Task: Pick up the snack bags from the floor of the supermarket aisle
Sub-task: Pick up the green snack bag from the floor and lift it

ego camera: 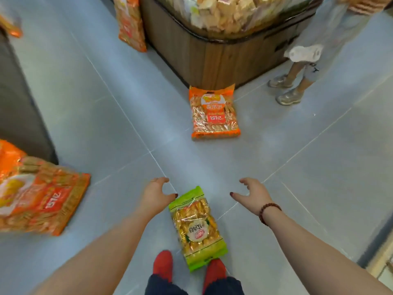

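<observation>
A green snack bag is laid flat on the grey tiled floor, directly ahead of two red shoes; its near end is located between the toes and touches, or nearly touches, the right shoe. The left hand is held above the floor just beside the far left corner of this bag. Its grip is spread, with the fingers loosely curved and nothing held. Whether the thumb tip touches the bag cannot be told. The right hand is held to the right of the bag, apart from it. Its grip is likewise spread, with thumb and fingers opened and nothing held. A bead bracelet is worn on the right wrist. An orange snack bag is laid on the floor further ahead, with its far end against the base of a wooden display bin filled with wrapped goods. A second orange bag is stood against the left side of the bin. A larger orange bag, blurred, is seen at the left edge beside a dark fixture. The legs of another person are seen to the right of the bin.
</observation>
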The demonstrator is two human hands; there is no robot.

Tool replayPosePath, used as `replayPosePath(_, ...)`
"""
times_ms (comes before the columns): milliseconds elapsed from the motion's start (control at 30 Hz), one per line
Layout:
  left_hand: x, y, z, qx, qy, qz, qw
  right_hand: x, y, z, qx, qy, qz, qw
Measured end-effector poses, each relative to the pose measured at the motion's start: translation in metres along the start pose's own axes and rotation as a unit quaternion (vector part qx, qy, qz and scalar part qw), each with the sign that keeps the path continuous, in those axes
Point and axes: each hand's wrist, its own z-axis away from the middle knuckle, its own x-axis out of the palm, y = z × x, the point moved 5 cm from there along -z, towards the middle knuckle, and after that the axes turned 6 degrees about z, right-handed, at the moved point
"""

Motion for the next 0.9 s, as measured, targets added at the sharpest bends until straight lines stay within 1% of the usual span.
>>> replayPosePath(133,0.048,-0.065,-0.004,-0.075,0.022,0.041,0.996,0.058,0.023,-0.036,0.002,-0.031,-0.050,0.998)
replayPosePath(267,0.110,-0.137,-0.029,-0.125,0.029,0.060,0.990,0.136,0.055,-0.085,0.005,-0.059,-0.063,0.996)
replayPosePath(433,0.204,-0.218,-0.073,-0.175,0.022,0.101,0.979,0.238,0.107,-0.147,0.025,-0.082,-0.069,0.994)
replayPosePath(600,0.295,-0.283,-0.102,-0.238,0.009,0.168,0.957,0.329,0.155,-0.197,0.059,-0.104,-0.087,0.989)
replayPosePath(767,0.356,-0.322,-0.124,-0.262,0.005,0.241,0.934,0.388,0.185,-0.233,0.076,-0.118,-0.106,0.984)
replayPosePath(900,0.379,-0.328,-0.134,-0.237,0.009,0.314,0.919,0.413,0.191,-0.248,0.065,-0.137,-0.132,0.980)
